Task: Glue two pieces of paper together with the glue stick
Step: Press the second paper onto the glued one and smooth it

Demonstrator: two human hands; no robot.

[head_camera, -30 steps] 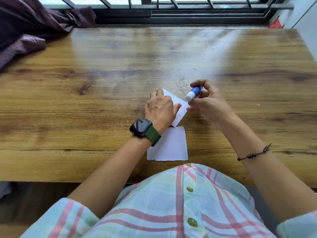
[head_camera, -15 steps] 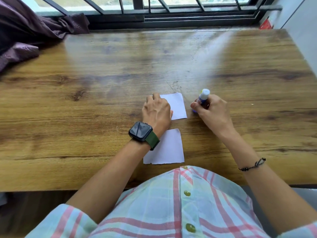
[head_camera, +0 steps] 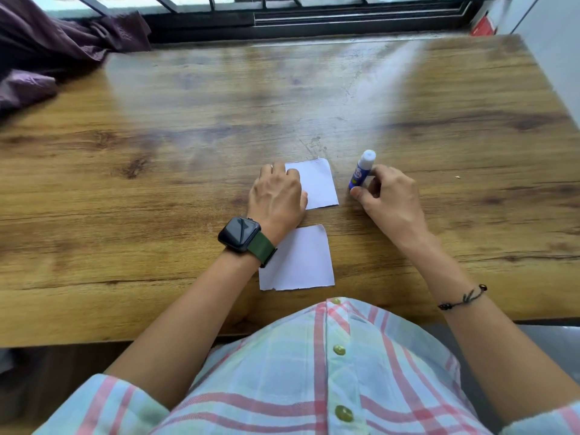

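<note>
Two white paper squares lie on the wooden table. The far paper lies flat, and my left hand rests with curled fingers on its left part, pinning it. The near paper lies by the table's front edge, partly under my left wrist. A capped glue stick, blue body and white cap, stands upright on the table just right of the far paper. My right hand is at its right side, with the thumb at its base and a fingertip against its body.
A dark purple cloth is heaped at the far left corner. A black window frame runs along the table's far edge. A red object sits at the far right corner. A white wall borders the table's right side.
The far paper, lifted and tilted a second ago, now lies flat under my left hand. My right hand brought the glue stick down to the right and stood it upright on the table.
</note>
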